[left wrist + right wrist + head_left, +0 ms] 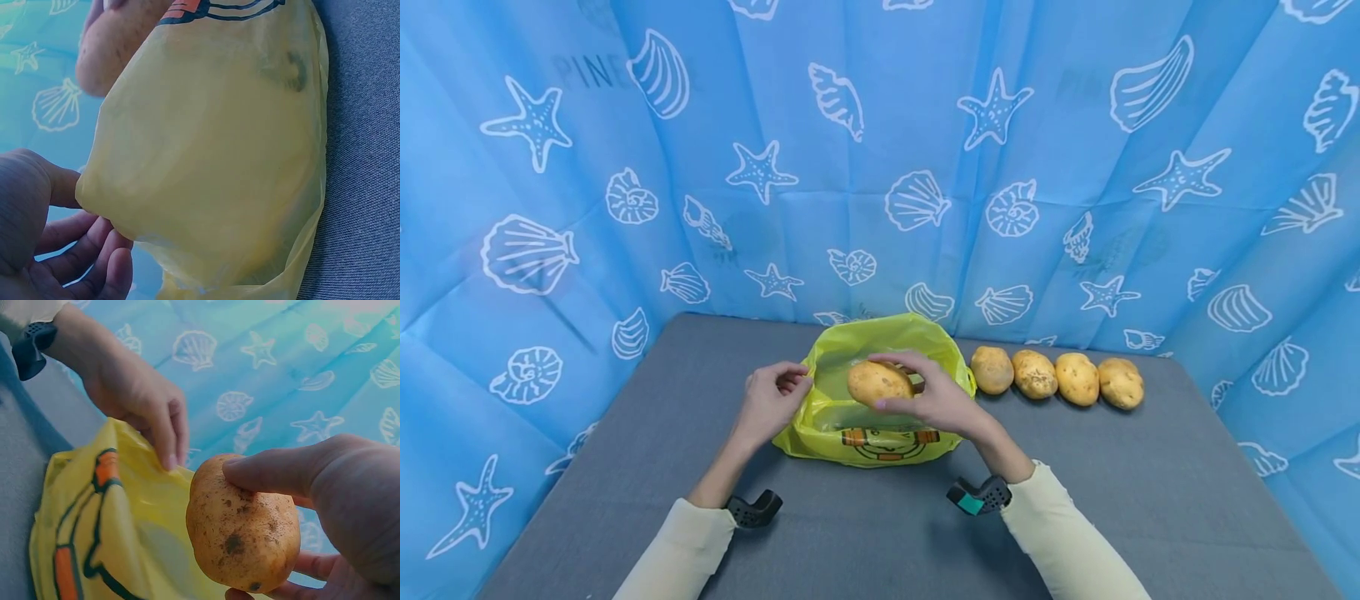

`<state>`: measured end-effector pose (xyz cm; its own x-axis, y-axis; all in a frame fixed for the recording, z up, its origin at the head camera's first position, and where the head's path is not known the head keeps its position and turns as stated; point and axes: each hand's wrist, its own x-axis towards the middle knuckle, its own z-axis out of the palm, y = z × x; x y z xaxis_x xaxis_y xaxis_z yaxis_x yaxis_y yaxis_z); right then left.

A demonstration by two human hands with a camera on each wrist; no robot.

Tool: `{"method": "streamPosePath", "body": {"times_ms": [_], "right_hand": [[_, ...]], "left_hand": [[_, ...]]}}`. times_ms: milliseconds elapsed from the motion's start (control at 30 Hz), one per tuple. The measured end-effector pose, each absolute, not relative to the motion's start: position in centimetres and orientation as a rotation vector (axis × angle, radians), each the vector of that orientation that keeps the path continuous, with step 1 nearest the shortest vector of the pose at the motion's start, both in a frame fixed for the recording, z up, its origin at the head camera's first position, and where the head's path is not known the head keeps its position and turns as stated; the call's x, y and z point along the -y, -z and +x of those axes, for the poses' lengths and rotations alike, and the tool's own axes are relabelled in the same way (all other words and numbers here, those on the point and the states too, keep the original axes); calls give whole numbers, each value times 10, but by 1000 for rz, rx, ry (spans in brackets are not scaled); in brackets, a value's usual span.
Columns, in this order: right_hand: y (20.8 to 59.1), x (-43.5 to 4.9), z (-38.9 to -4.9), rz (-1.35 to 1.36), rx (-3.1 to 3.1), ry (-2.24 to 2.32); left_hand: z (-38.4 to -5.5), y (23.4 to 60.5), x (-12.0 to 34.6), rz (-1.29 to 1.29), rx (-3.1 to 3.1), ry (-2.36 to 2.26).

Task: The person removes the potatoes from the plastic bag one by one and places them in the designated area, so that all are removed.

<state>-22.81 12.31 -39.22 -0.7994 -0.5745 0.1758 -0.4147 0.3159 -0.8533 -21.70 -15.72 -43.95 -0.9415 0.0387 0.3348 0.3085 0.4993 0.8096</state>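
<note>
A yellow plastic bag (pixel 865 450) with a printed orange and black design stands on the table, its mouth spread toward me. At its left rim my left hand (pixel 772 402) pinches the edge of the plastic between thumb and fingers, as the left wrist view shows. My right hand (pixel 934 397) grips a potato (pixel 877 382) over the bag's mouth. In the right wrist view the potato (pixel 240 525) has dark specks, with the thumb on its upper side and fingers beneath. Parts of the bag's inside are hidden behind the potato and right hand.
To the right of the bag, several potatoes lie in a row: one (pixel 992 370) nearest the bag, another (pixel 1121 383) at the far end. A grey cloth covers the table (pixel 865 533). Behind it hangs a blue curtain (pixel 865 167) with shells and starfish.
</note>
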Motion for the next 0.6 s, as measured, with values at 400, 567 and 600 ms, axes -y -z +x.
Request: {"method": "streamPosePath", "body": {"times_ms": [400, 567, 600], "right_hand": [[378, -173, -224, -781, -2484, 1579], [375, -196, -225, -742, -2514, 1620], [374, -200, -225, -722, -2518, 1624]], "left_hand": [[-218, 442, 159, -294, 2476, 1419], [-218, 441, 159, -296, 2479, 1411], [-219, 441, 159, -294, 2480, 1412]]}}
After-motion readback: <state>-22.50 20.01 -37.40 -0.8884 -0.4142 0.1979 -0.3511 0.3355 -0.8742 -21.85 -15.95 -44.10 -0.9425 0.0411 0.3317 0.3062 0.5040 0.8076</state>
